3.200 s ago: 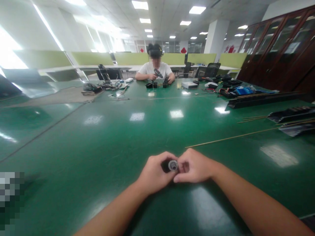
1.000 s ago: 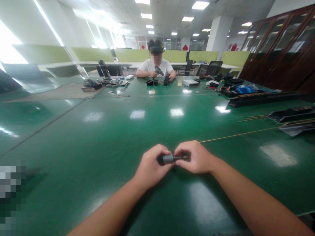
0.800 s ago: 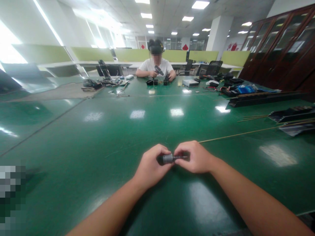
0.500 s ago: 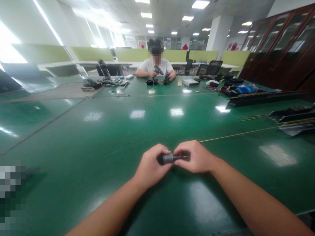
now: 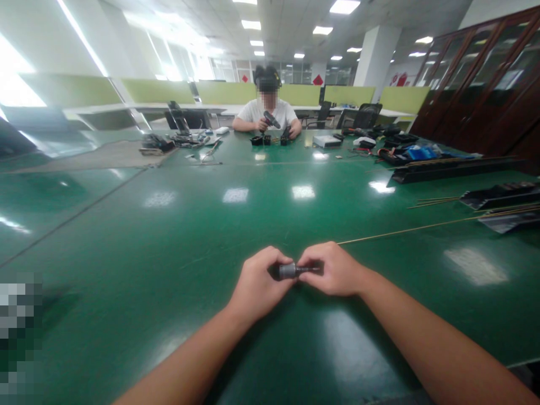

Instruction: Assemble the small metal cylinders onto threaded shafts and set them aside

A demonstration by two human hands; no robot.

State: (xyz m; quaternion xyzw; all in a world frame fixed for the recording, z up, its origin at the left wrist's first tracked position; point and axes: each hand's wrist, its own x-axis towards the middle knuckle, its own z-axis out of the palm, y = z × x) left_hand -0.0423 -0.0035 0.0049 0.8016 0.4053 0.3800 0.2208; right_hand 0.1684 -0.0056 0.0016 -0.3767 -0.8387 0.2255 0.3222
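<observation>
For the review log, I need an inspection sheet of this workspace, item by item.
Surface: green table, glossy with ceiling-light reflections.
Job's things: grey cylinder with a thin dark shaft pointing right.
Clutter: thin rod and black channels on the right; white box and blue item farther back; masked object at the left edge, unidentifiable.
Hands: left hand grips the cylinder; right hand has thumb and finger around the shaft, contact unclear.
Cables: thin wires among the far-right items; ends too small to trace.
Surroundings: person opposite with a drill-like tool; yellow-green partitions; dark cabinet on the right.
</observation>
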